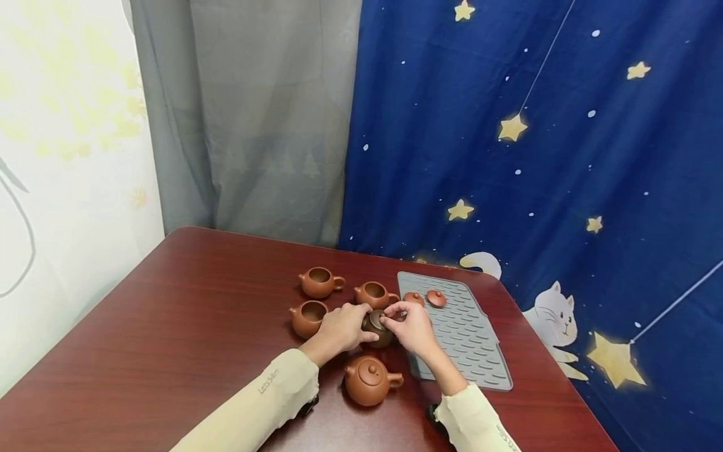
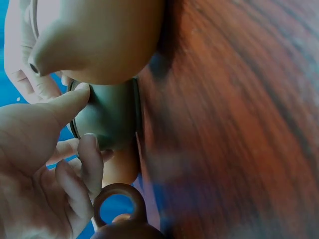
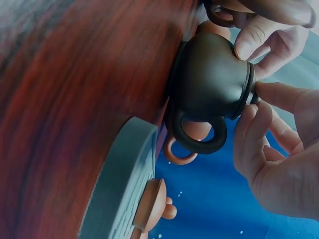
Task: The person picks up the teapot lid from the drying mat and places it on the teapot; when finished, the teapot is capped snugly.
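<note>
A dark brown teapot [image 3: 209,79] stands upright on the table, its loop handle [image 3: 203,144] showing in the right wrist view. My left hand [image 1: 342,328] holds the pot's body from the left, thumb on the near side and fingers on the far side. The dark lid [image 3: 247,90] sits on the pot's mouth. My right hand [image 1: 410,328] pinches the lid's small knob between thumb and fingers. Close in front is a lidded reddish-brown teapot [image 1: 366,384]. Lidless brown pots stand to the left [image 1: 307,321] and behind [image 1: 373,294].
Another lidless pot [image 1: 318,284] stands at the back left. On the right lies a grey ridged mat [image 1: 469,339] carrying two reddish lids, one of them the far lid [image 1: 436,298]. The red-brown table [image 1: 214,314] reaches to the curtains [image 1: 452,157].
</note>
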A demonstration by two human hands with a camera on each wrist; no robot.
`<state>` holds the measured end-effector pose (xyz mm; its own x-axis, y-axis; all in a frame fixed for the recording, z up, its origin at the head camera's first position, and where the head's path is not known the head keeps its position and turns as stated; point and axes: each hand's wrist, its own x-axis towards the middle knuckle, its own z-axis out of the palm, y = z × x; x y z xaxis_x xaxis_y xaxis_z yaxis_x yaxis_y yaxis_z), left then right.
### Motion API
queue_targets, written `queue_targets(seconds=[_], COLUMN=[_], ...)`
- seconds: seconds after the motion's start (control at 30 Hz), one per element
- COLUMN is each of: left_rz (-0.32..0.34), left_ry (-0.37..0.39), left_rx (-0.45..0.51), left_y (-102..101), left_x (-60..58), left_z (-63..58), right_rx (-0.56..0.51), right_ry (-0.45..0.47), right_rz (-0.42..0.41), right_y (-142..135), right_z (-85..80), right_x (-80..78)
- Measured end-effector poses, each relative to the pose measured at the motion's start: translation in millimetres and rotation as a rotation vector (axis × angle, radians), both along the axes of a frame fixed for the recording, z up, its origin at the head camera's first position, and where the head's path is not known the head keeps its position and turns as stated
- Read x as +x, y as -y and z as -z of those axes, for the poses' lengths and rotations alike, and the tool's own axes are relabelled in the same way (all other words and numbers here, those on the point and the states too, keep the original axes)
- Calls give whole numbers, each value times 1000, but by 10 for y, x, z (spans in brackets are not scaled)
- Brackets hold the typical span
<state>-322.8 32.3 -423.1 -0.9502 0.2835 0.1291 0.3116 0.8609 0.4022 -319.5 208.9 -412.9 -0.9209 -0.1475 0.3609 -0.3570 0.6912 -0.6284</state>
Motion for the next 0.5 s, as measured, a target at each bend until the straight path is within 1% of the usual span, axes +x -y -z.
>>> queue_targets(seconds=[0.13,0.23,0.37,0.43,0.5], left_rz=[0,3,-4,-20,-38], left_ry=[5,-4,-37,-64,-99], left_rx=[6,31,46,53,65], left_y=[24,73,166,212,249], left_x=[18,45,74,77,72], left_z=[-15,-56,-134,-166,-189], right_rx=[-40,-67,-94,-109,-112], right_ry=[23,34,47,58,49], right_rz=[-17,-33,-40,-30,-11], right_y=[-2,-21,-73,-112,-154], right_z=[4,3,-3,-13,-32], right_x=[13,21,11,7,10])
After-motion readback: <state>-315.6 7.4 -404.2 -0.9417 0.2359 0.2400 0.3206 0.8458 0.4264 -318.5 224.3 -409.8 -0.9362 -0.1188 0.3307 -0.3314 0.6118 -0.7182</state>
